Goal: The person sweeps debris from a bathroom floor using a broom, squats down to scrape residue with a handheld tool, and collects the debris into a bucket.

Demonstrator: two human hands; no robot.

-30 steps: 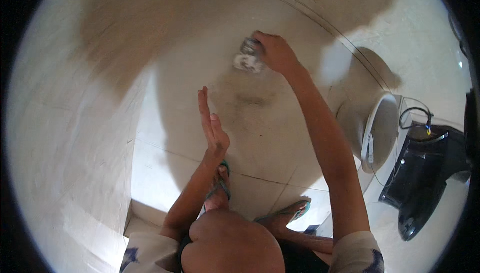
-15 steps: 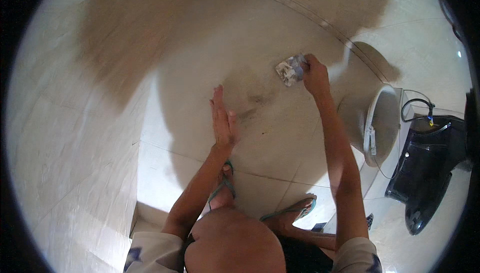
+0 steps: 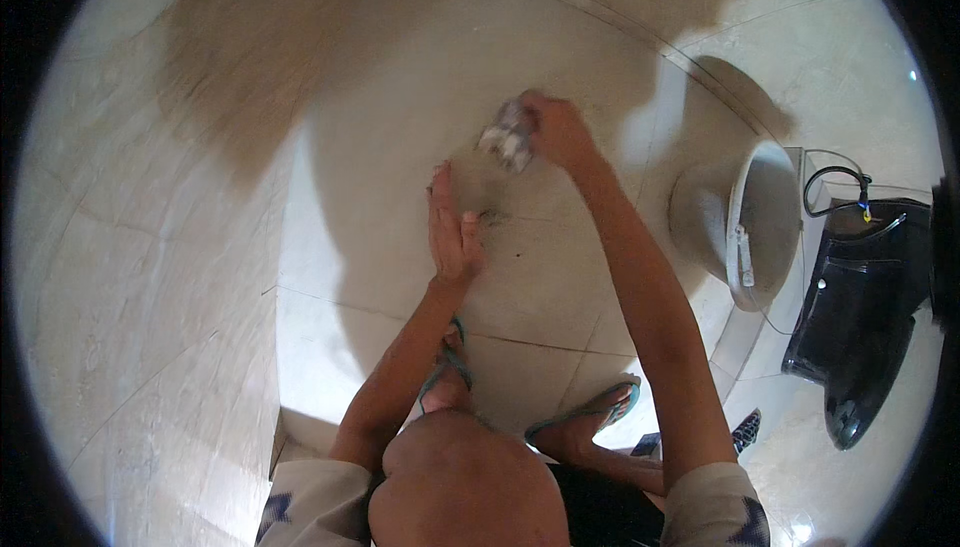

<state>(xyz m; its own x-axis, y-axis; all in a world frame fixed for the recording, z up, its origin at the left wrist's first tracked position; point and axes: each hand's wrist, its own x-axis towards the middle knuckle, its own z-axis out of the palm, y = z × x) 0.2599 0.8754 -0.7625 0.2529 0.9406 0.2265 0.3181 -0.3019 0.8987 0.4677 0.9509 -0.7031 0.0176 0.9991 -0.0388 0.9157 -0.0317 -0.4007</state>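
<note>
My left hand point(image 3: 453, 232) rests on its edge on the tiled floor point(image 3: 560, 297), fingers stretched out and thumb apart, with nothing in it. Beside its thumb lies a dark smudge of dirt point(image 3: 491, 217). Further off and to the right, my right hand point(image 3: 556, 130) is closed on a small flat grey-and-white patterned piece point(image 3: 508, 137). It looks like card or a packet, but motion blurs it. That piece is held low, at or just above the floor; contact is hard to tell.
A pale bucket point(image 3: 700, 212) stands on the right, a thin handle wire hanging at its rim. Past it are a black boot point(image 3: 865, 322) and a looped black cord point(image 3: 838, 190). My feet wear teal flip-flops point(image 3: 590, 410) at the near side. Shadows cover much of the floor.
My right hand has swept left with the patterned piece, closer to my left hand. The dark smudge beside my left thumb looks smaller. My left hand stays nearly in place.
</note>
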